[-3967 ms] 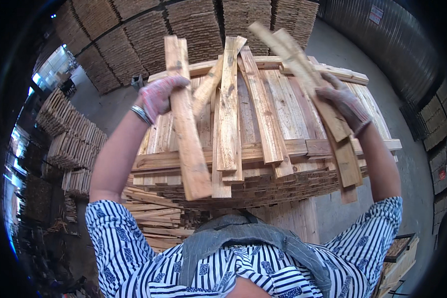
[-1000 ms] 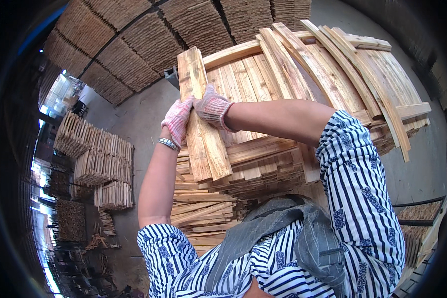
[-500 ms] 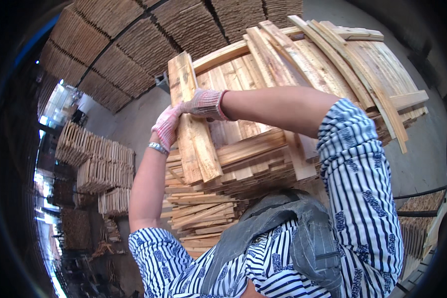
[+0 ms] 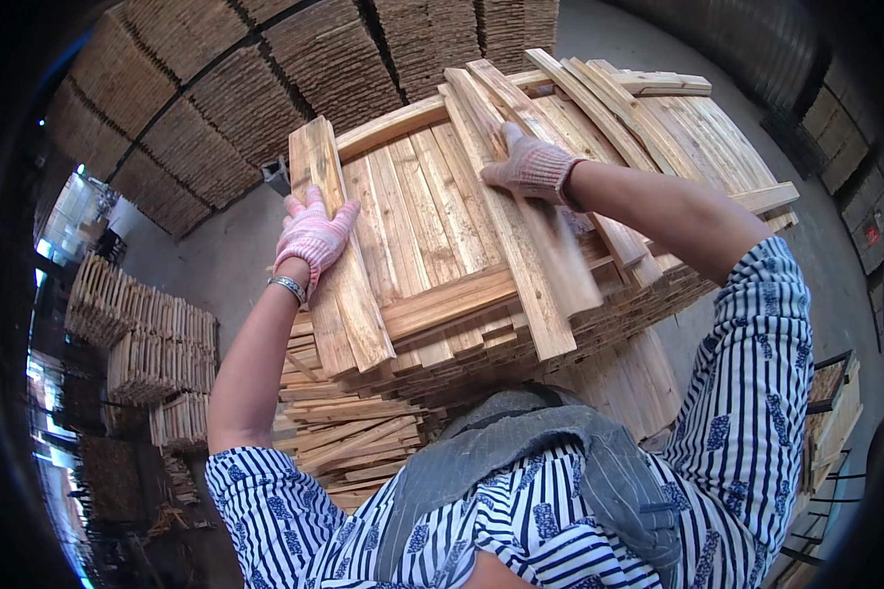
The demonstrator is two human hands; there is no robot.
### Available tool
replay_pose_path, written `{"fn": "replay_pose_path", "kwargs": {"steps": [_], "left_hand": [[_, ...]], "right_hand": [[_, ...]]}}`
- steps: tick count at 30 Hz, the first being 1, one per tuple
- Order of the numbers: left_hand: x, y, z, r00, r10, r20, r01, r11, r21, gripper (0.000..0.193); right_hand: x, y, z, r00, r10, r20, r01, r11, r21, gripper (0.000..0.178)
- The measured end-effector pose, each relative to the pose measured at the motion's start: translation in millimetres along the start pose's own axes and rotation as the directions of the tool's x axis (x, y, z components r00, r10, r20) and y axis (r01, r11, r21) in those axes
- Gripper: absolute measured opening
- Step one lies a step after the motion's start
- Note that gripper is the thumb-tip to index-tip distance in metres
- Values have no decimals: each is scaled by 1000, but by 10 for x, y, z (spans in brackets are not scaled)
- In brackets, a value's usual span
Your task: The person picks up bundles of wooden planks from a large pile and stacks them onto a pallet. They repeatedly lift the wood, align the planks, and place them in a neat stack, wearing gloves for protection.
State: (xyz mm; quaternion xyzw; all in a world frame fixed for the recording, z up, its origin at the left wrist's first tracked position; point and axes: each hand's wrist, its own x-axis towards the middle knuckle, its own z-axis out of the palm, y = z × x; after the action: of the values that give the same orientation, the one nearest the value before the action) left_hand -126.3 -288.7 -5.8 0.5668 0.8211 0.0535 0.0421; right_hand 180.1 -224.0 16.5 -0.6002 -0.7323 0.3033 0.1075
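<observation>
My left hand (image 4: 314,231), in a pink-white knitted glove, lies with fingers spread on two pale wooden boards (image 4: 349,309) at the left end of a stack. My right hand (image 4: 538,172), gloved too, is on loose boards near the middle. Its thumb reaches over a long board (image 4: 511,231) lying crosswise, and its other fingers are partly hidden around a motion-blurred board (image 4: 568,260) just right of it. Beneath are flat boards (image 4: 413,206) side by side, with a crosspiece (image 4: 452,299) along the near side.
More loose boards (image 4: 609,103) lie across the stack's right half. Short wood pieces (image 4: 354,432) are piled below its near left side. Tall lumber stacks (image 4: 255,98) stand behind, with smaller stacks (image 4: 157,344) at the left. Grey floor (image 4: 157,250) shows between them.
My hands were together at the left boards; now the right has moved right onto the middle boards. The left has spread its fingers. Boards at the middle have shifted leftward over the stack.
</observation>
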Motion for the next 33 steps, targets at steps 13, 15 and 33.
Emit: {"fn": "replay_pose_path", "kwargs": {"steps": [13, 15, 33], "left_hand": [[5, -32, 40, 999, 27, -43, -29, 999, -39, 81], [2, -6, 12, 998, 39, -44, -40, 999, -25, 74], [17, -135, 66, 987, 103, -126, -102, 995, 19, 57]], "right_hand": [[-109, -123, 278, 993, -2, -120, 16, 993, 118, 94], [-18, -162, 242, 981, -125, -150, 153, 970, 188, 91], [284, -943, 430, 898, -428, 97, 438, 858, -268, 96]]}}
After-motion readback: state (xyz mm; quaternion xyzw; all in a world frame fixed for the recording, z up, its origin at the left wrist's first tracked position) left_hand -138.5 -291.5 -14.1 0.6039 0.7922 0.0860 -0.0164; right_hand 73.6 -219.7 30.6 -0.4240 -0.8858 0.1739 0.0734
